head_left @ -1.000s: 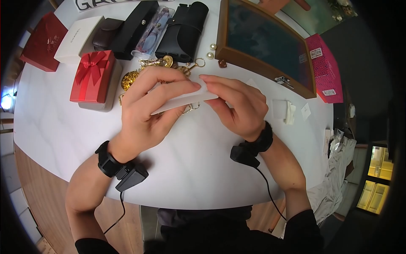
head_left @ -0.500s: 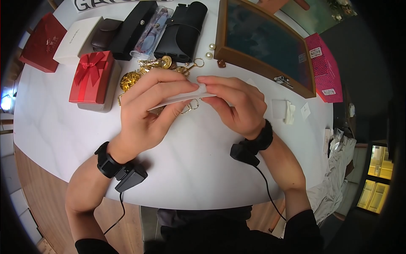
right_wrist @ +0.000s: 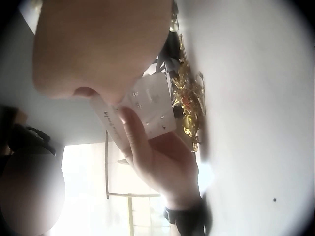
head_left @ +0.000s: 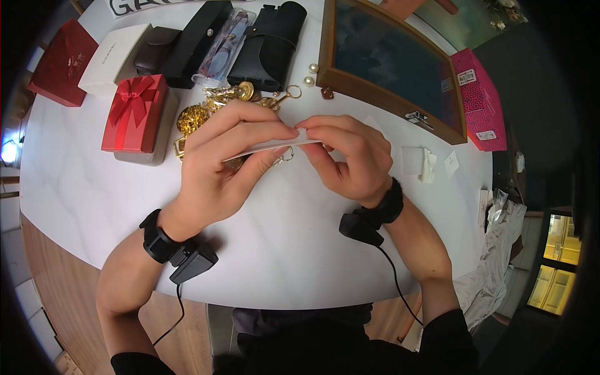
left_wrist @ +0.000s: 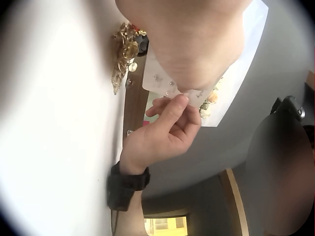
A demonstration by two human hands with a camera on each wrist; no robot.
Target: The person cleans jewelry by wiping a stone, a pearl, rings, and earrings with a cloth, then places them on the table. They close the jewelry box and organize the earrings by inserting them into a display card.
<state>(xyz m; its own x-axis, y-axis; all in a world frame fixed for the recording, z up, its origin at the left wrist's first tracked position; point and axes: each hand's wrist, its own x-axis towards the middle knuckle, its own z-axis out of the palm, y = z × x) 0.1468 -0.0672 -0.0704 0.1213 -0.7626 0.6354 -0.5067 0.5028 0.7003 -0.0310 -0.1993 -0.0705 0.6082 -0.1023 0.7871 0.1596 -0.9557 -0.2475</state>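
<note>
Above the middle of the table, my left hand [head_left: 228,150] grips a white earring card [head_left: 270,146], thumb below it and fingers over the top. Several tiny sparkling studs show on the card's face [right_wrist: 155,105] in the right wrist view, beside printed lettering. My right hand [head_left: 355,153] pinches the card's other end between thumb and bent fingers, its fingertips close to the left ones. The left wrist view has the right hand [left_wrist: 160,142] at the card's corner; whether it also holds a stud, I cannot tell. Gold jewellery [head_left: 190,119] lies heaped behind the left hand, partly hidden by it.
A red gift box with a bow [head_left: 132,115] stands left. Behind are a white box [head_left: 115,59], a black glasses case [head_left: 265,53] and a clear case [head_left: 225,53]. A wooden glass-topped case [head_left: 390,59] and pink box [head_left: 480,100] lie right, pearl beads [head_left: 309,81] nearby.
The card has tilted from showing its broad face to nearly edge-on in the head view. Both hands keep their hold and have shifted only slightly.
</note>
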